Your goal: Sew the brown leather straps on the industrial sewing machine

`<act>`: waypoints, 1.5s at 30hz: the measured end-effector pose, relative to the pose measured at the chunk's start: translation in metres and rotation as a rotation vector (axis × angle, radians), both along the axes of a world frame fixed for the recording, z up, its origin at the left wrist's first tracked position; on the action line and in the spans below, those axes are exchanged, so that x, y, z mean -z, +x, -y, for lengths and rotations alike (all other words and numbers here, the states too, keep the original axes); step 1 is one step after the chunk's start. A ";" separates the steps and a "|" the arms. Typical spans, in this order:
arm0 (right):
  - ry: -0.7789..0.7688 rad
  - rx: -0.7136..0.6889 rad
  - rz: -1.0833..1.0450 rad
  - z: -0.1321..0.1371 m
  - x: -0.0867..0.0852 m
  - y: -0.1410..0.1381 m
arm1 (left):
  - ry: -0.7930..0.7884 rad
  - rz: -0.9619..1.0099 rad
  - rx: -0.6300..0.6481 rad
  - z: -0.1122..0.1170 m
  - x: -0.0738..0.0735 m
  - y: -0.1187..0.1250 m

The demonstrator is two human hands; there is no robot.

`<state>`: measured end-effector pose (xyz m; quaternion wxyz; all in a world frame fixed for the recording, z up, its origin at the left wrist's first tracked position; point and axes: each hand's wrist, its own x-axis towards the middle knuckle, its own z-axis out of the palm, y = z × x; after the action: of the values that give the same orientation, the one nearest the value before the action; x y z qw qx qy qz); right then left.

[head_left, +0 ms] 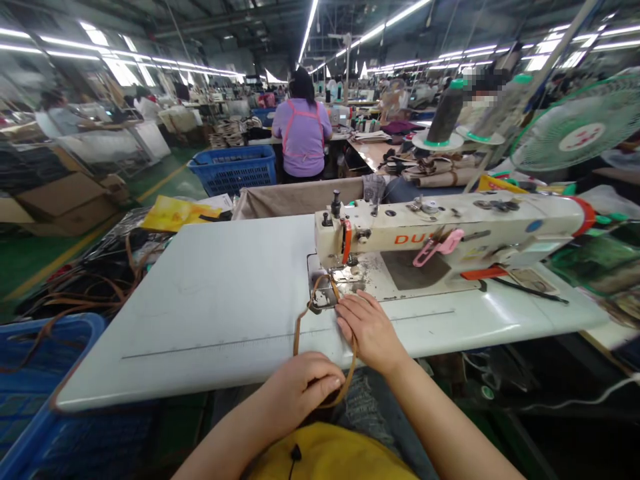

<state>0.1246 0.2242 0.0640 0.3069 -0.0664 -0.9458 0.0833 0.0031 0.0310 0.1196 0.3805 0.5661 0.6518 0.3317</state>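
A narrow brown strap [298, 328] loops from the needle area of a white sewing machine [370, 230] down over the table's front edge. My right hand [367, 327] lies on the strap just in front of the needle plate [325, 283], its fingers together and pressing the strap down. Lower, at the table edge, my left hand [313, 383] is closed round the bottom part of the loop, thumb against the fingers. Where the strap passes under the presser foot is too small to make out.
The white sewing table [210, 287] has a ruler line along its front. A blue basket [50, 353] with straps stands at the left. Thread cones [445, 113] and a green fan [580, 130] rise behind the machine. A co-worker [301, 130] sits ahead, back turned.
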 end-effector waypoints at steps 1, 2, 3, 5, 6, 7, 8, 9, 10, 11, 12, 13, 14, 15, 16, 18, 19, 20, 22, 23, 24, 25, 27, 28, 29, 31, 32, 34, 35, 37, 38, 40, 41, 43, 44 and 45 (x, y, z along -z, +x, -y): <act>0.002 0.001 0.003 0.000 -0.001 0.000 | 0.007 -0.038 -0.057 -0.002 0.004 -0.003; 0.001 0.002 0.005 0.000 -0.001 -0.001 | 0.020 -0.083 -0.118 -0.003 0.008 -0.007; 0.000 0.002 0.007 0.000 -0.001 -0.001 | 0.039 -0.135 -0.175 -0.004 0.012 -0.012; -0.001 0.003 0.012 0.000 0.000 -0.001 | 0.088 -0.245 -0.262 -0.006 0.020 -0.021; 0.001 0.004 0.015 0.000 0.000 -0.001 | 0.119 -0.300 -0.298 -0.007 0.023 -0.026; 0.004 0.005 0.017 0.000 0.001 -0.001 | 0.153 -0.358 -0.333 -0.008 0.025 -0.030; 0.006 0.007 0.017 0.000 0.001 -0.001 | 0.182 -0.415 -0.367 -0.009 0.027 -0.033; 0.006 0.008 0.017 0.000 0.002 -0.001 | 0.202 -0.472 -0.403 -0.011 0.028 -0.036; 0.003 0.009 0.018 0.000 0.002 -0.001 | 0.210 -0.527 -0.438 -0.014 0.030 -0.039; -0.001 0.010 0.020 0.000 0.002 -0.001 | 0.204 -0.577 -0.466 -0.017 0.031 -0.041; -0.005 0.010 0.024 0.000 0.003 -0.001 | 0.188 -0.619 -0.481 -0.021 0.033 -0.043; -0.008 0.011 0.029 0.000 0.003 -0.002 | 0.167 -0.651 -0.484 -0.025 0.035 -0.045; -0.009 0.011 0.034 -0.001 0.003 -0.002 | 0.148 -0.674 -0.479 -0.029 0.037 -0.047; -0.009 0.011 0.038 -0.001 0.003 -0.002 | 0.135 -0.684 -0.471 -0.033 0.040 -0.050; -0.009 0.010 0.042 -0.001 0.003 -0.002 | 0.126 -0.678 -0.462 -0.038 0.042 -0.053; -0.011 0.007 0.049 -0.001 0.003 -0.001 | 0.110 -0.637 -0.453 -0.046 0.046 -0.060; -0.013 0.007 0.052 -0.001 0.002 -0.001 | 0.102 -0.611 -0.452 -0.050 0.048 -0.063; -0.015 0.006 0.054 -0.001 0.002 -0.001 | 0.095 -0.586 -0.454 -0.054 0.048 -0.066; -0.017 0.010 0.059 -0.001 0.002 -0.002 | 0.080 -0.554 -0.472 -0.060 0.046 -0.072; -0.017 0.013 0.063 -0.001 0.002 -0.002 | 0.073 -0.543 -0.487 -0.063 0.044 -0.074; -0.018 0.016 0.067 -0.001 0.002 -0.002 | 0.063 -0.526 -0.503 -0.065 0.042 -0.076; -0.018 0.019 0.071 -0.001 0.003 -0.003 | 0.052 -0.504 -0.518 -0.067 0.039 -0.078; -0.017 0.023 0.079 -0.002 0.003 -0.004 | 0.032 -0.448 -0.540 -0.070 0.035 -0.081; -0.018 0.024 0.078 -0.002 0.002 -0.004 | 0.025 -0.414 -0.549 -0.070 0.033 -0.083; -0.020 0.024 0.075 -0.002 0.002 -0.004 | 0.019 -0.378 -0.557 -0.071 0.033 -0.084; -0.025 0.022 0.062 -0.001 0.001 -0.003 | 0.016 -0.298 -0.576 -0.070 0.034 -0.087; -0.026 0.019 0.054 -0.001 0.001 -0.003 | 0.017 -0.256 -0.586 -0.070 0.036 -0.088; -0.025 0.011 0.039 0.000 0.000 -0.002 | 0.021 -0.177 -0.604 -0.069 0.041 -0.090; -0.023 0.008 0.034 0.000 0.000 -0.002 | 0.025 -0.141 -0.612 -0.068 0.043 -0.091; -0.021 0.005 0.025 0.000 0.000 -0.002 | 0.030 -0.077 -0.623 -0.065 0.046 -0.093; -0.020 0.005 0.023 0.000 0.001 -0.002 | 0.032 -0.048 -0.626 -0.064 0.046 -0.093; -0.020 0.005 0.022 0.000 0.001 -0.002 | 0.031 0.009 -0.627 -0.060 0.044 -0.093; -0.021 0.004 0.025 0.000 0.002 -0.002 | 0.030 0.037 -0.623 -0.058 0.043 -0.092; -0.023 0.001 0.029 -0.001 0.002 -0.002 | 0.030 0.087 -0.606 -0.054 0.039 -0.089; -0.024 -0.001 0.032 -0.001 0.002 -0.002 | 0.029 0.108 -0.596 -0.051 0.037 -0.087; -0.024 -0.003 0.035 -0.001 0.001 -0.002 | 0.028 0.127 -0.584 -0.049 0.035 -0.084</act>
<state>0.1225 0.2254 0.0625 0.2896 -0.0699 -0.9499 0.0941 -0.0810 0.0797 0.0844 0.3010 0.3381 0.7573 0.4707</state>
